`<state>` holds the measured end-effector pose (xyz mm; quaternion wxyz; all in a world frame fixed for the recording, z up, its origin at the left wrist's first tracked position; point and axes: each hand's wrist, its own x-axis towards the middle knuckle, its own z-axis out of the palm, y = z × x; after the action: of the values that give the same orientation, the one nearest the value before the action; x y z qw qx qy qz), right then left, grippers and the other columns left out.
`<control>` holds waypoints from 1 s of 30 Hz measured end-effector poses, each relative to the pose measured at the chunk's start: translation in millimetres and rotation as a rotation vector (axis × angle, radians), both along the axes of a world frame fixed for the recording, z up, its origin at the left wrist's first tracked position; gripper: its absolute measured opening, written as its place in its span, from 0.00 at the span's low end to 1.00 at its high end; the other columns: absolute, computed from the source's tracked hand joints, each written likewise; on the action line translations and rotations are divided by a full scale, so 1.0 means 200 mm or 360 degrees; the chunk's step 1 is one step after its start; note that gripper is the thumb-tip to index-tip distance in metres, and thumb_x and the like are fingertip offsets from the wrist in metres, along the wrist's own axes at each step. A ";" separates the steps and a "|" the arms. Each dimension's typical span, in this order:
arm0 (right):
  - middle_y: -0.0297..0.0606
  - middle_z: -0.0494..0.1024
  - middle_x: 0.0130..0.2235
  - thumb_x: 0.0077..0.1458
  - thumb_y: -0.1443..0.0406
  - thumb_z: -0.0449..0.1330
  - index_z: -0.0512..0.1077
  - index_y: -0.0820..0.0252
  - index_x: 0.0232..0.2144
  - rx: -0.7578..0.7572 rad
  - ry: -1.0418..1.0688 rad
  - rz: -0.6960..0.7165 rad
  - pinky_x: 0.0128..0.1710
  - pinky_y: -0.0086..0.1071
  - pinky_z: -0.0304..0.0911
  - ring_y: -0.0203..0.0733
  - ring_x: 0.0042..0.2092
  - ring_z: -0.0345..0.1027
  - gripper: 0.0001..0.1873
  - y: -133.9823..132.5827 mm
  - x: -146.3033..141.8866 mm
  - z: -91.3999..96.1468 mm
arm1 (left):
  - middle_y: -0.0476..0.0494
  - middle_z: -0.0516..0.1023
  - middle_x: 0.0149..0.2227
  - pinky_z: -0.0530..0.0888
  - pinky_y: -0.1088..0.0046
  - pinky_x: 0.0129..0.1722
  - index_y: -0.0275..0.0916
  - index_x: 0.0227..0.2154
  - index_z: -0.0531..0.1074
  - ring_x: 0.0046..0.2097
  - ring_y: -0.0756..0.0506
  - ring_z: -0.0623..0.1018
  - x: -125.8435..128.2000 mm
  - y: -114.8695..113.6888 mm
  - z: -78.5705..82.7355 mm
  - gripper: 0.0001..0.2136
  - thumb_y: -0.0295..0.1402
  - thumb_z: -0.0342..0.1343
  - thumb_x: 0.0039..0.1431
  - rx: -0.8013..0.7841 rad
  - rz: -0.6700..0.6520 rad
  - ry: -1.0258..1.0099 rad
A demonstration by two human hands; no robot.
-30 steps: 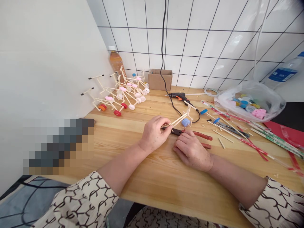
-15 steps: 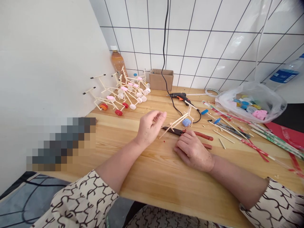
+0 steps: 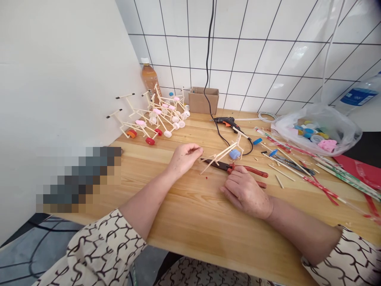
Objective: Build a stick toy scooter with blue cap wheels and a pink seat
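Note:
My left hand (image 3: 183, 158) hovers low over the wooden table (image 3: 190, 222), fingers curled and thumb pinched to the forefinger; what they pinch is too small to make out. Just right of its fingertips lies a small frame of wooden sticks (image 3: 222, 154) with a blue bottle cap (image 3: 235, 154) on it. Red-handled pliers (image 3: 251, 171) lie under that frame. My right hand (image 3: 245, 191) rests flat on the table with its fingers stretched over the pliers' lower handle, gripping nothing.
Several finished stick models with cap wheels (image 3: 154, 119) stand at the back left by a drink bottle (image 3: 149, 79). A glue gun (image 3: 228, 122), a cardboard box (image 3: 203, 100), a bag of caps (image 3: 315, 129), loose sticks and wrapped chopsticks (image 3: 321, 174) lie at the right.
My left hand let go of the stick frame, lifted away, then came down with fingers pinched together. The frame now lies on the pliers. My right hand has barely moved.

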<state>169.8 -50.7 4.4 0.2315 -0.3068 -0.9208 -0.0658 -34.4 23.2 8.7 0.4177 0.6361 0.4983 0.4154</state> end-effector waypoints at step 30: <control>0.34 0.66 0.20 0.58 0.69 0.48 0.62 0.60 0.18 -0.0105 0.0092 0.0092 0.35 0.35 0.49 0.36 0.26 0.53 0.16 -0.04 -0.03 -0.01 | 0.48 0.77 0.26 0.69 0.76 0.32 0.35 0.27 0.73 0.29 0.49 0.73 -0.03 -0.01 -0.04 0.12 0.41 0.57 0.49 -0.0117 0.0014 -0.0019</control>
<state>163.6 -58.2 1.6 0.2496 -0.2892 -0.9240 -0.0199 -39.7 22.2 1.6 0.4419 0.6158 0.5135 0.4023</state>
